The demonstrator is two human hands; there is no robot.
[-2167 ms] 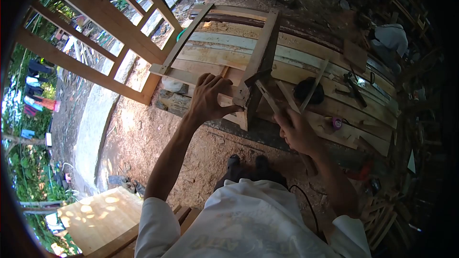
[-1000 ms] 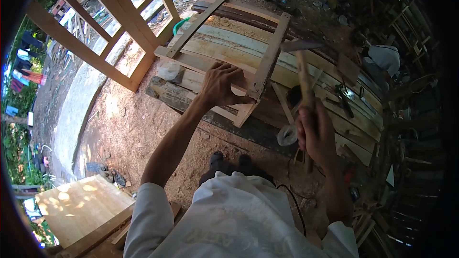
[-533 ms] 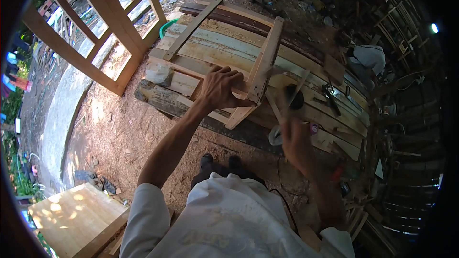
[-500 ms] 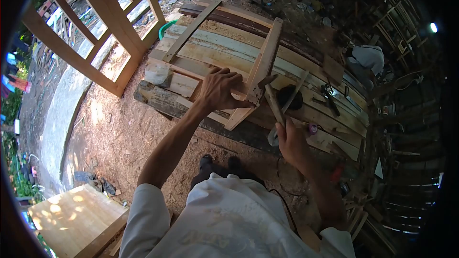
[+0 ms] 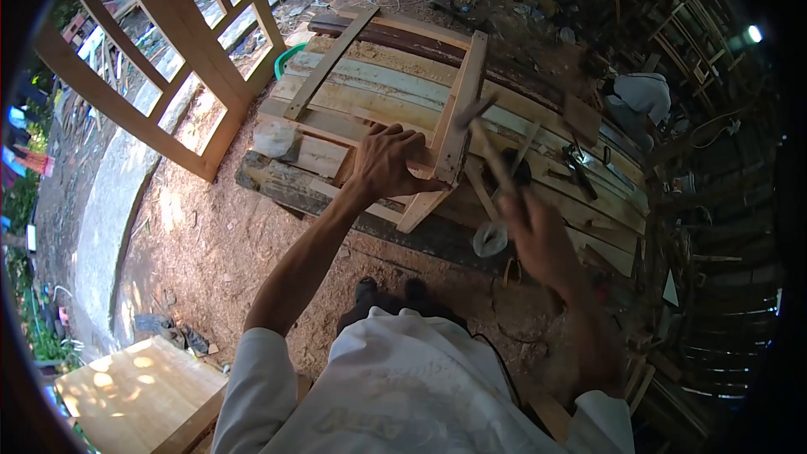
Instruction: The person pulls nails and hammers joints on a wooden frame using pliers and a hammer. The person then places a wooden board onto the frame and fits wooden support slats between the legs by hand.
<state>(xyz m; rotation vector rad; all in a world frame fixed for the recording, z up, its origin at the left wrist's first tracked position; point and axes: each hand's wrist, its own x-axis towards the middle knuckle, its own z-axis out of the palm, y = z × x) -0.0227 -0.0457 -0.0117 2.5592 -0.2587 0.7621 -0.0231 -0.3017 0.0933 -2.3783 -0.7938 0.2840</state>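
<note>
A wooden frame lies on a bench of planks. My left hand is closed on the frame's near corner, its thumb stretched along the wood toward the corner's end. My right hand, blurred by motion, is wrapped round the handle of a hammer. The hammer's head is raised just right of the frame's side piece, apart from the wood. A narrow wooden strip crosses the frame's far left part. Whether a nail is under my left fingers cannot be made out.
Tall wooden framing stands at the left. On the bench's right lie a dark tool and loose offcuts. A clear plastic item sits at the near edge. Another person crouches beyond the bench's right side. A board lies lower left.
My right hand has moved right and slightly back toward me, and the hammer's head has lifted away from the frame's corner. My left hand keeps its hold.
</note>
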